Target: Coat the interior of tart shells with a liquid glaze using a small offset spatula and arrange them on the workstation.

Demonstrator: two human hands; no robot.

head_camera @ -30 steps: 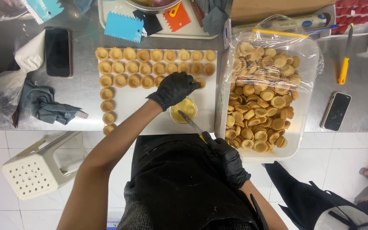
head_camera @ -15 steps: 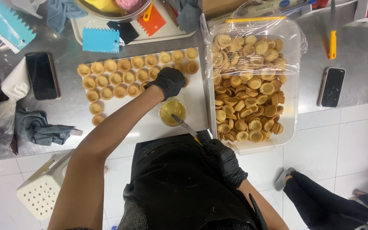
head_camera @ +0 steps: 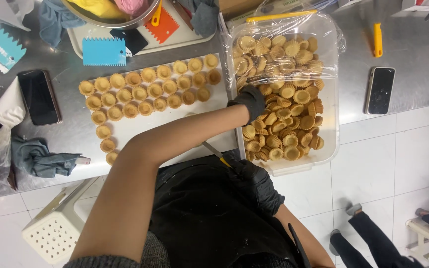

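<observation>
Over the clear plastic tub (head_camera: 329, 124) of tart shells (head_camera: 286, 94), the left hand (head_camera: 249, 101), in a black glove, reached across from the white board (head_camera: 175, 121) and lay on the heap near the tub's left wall. Its fingers were curled down among the shells; whether they had closed on one I could not tell, since the back of the glove hid the fingertips. Close to the body, the right hand (head_camera: 256, 178), also gloved in black, was clamped around the handle of a small knife (head_camera: 217, 153), whose thin blade pointed up and left toward the near edge of the board. That hand sat just below the tub's near left corner, above a black apron (head_camera: 209, 218).

Beside the tub on the left, the board carried rows of tart shells set open side up, with a short column running down its left end (head_camera: 106, 131). Beyond the board stood a white tray (head_camera: 83, 44) holding a metal bowl (head_camera: 110, 17), a blue toothed scraper (head_camera: 104, 52) and an orange one (head_camera: 164, 27). A dark phone (head_camera: 38, 97) lay on the steel table (head_camera: 413, 64) to the left, near a grey cloth (head_camera: 40, 156). Another phone (head_camera: 380, 90) and a yellow-handled tool (head_camera: 377, 39) lay to the right of the tub. A white stool (head_camera: 53, 233) stood on the tiled floor (head_camera: 368, 168).
</observation>
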